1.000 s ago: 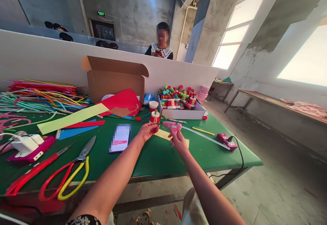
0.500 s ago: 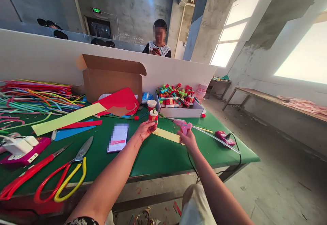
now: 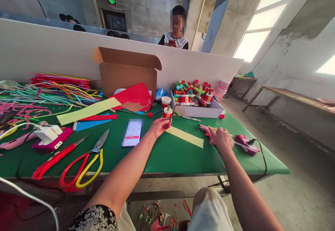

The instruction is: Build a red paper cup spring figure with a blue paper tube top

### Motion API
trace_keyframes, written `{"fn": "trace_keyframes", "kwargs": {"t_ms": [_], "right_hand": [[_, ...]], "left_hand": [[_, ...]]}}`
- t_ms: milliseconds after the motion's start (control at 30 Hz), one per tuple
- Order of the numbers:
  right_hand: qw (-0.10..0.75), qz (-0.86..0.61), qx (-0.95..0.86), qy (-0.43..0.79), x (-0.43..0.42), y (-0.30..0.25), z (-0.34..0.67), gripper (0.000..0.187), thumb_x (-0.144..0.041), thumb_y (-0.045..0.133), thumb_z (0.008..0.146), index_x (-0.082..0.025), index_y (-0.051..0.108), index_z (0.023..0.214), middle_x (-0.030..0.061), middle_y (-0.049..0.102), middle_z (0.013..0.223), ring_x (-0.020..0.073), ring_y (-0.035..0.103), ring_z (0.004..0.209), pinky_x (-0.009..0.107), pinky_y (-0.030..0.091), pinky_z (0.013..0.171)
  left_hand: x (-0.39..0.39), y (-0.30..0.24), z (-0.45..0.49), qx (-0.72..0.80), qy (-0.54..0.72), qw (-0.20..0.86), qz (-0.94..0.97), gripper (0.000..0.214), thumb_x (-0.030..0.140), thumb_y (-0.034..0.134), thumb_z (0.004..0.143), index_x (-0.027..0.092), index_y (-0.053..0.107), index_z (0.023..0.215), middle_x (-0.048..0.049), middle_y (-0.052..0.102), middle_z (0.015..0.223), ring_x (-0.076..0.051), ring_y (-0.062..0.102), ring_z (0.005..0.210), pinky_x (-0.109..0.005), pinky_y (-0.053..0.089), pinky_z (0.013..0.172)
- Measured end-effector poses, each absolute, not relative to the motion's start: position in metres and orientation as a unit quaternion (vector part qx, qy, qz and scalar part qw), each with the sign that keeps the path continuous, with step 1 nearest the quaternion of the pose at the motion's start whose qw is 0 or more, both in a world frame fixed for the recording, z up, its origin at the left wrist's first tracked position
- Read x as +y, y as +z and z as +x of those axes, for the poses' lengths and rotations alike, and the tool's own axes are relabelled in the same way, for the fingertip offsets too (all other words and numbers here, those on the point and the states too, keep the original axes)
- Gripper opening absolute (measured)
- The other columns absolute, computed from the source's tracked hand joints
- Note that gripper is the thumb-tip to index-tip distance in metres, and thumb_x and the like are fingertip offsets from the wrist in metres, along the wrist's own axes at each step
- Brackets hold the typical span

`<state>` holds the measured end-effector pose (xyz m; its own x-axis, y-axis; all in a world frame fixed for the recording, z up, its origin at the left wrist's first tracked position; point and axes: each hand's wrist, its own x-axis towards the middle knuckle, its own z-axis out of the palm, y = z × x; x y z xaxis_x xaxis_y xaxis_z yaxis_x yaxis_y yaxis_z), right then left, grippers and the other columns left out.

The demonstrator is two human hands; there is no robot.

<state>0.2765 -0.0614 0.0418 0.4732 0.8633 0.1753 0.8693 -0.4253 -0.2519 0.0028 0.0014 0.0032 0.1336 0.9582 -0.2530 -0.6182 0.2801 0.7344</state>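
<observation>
My left hand (image 3: 158, 128) is closed around a small red-and-white paper cup (image 3: 167, 113). A coiled green pipe cleaner (image 3: 168, 108) rises from the top of this cup, and coiled strands stick out at its sides. On the right, my right hand (image 3: 223, 138) has its fingers round a pink hot glue gun (image 3: 208, 130), low over the green table, nozzle toward the left; the hand covers most of the gun. Between the hands lies a pale yellow paper strip (image 3: 188, 137). Just behind the held cup stands another red-and-white cup (image 3: 166, 101).
A white box (image 3: 200, 112) of colourful coiled figures stands behind. Scissors (image 3: 90, 157), a red-handled cutting tool (image 3: 56, 159), a phone (image 3: 132, 133) and a power strip (image 3: 53, 140) lie leftward. Another socket block (image 3: 246, 145) sits right. A person (image 3: 178, 31) is beyond the partition.
My right hand has moved right and lowered the glue gun to the tabletop, away from the yellow strip. My left hand still holds the cup. The view has shifted left and down.
</observation>
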Motion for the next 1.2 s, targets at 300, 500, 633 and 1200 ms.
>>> {"fn": "trace_keyframes", "kwargs": {"t_ms": [300,500,633,1200], "right_hand": [[0.587,-0.522,-0.468,0.406,-0.005,0.023,0.128,0.039,-0.056,0.062,0.069,-0.018,0.062,0.078,0.0013,0.062,0.069,0.0141,0.053,0.06,0.028,0.045,0.061],[0.607,-0.42,-0.432,0.518,0.006,-0.006,0.113,0.036,-0.052,0.07,0.065,-0.018,0.066,0.073,-0.0012,0.06,0.062,0.0106,0.05,0.057,0.026,0.044,0.06],[0.576,-0.391,-0.419,0.583,0.006,-0.012,0.117,0.035,-0.049,0.075,0.062,-0.017,0.069,0.074,-0.0007,0.063,0.064,0.0094,0.051,0.056,0.025,0.045,0.062],[0.575,-0.376,-0.393,0.611,0.002,-0.006,0.119,0.036,-0.039,0.085,0.051,-0.017,0.071,0.076,-0.0004,0.069,0.067,0.0117,0.062,0.062,0.028,0.053,0.072]], "left_hand": [[0.005,0.003,0.003,0.386,0.604,0.661,0.22,0.015,0.003,0.075,0.067,0.012,0.063,0.07,-0.0026,0.07,0.061,-0.008,0.063,0.051,-0.02,0.053,0.057],[0.006,0.001,0.001,0.389,0.612,0.653,0.219,0.015,0.005,0.076,0.066,0.012,0.064,0.071,-0.0032,0.07,0.063,-0.008,0.062,0.052,-0.021,0.052,0.058],[0.005,-0.003,0.002,0.392,0.603,0.658,0.221,0.016,0.007,0.078,0.065,0.013,0.065,0.072,-0.0031,0.07,0.065,-0.009,0.063,0.055,-0.021,0.051,0.057],[-0.001,-0.005,0.0,0.409,0.589,0.644,0.267,0.026,0.018,0.086,0.055,0.014,0.066,0.071,-0.0005,0.068,0.066,-0.009,0.061,0.06,-0.021,0.046,0.059]]}}
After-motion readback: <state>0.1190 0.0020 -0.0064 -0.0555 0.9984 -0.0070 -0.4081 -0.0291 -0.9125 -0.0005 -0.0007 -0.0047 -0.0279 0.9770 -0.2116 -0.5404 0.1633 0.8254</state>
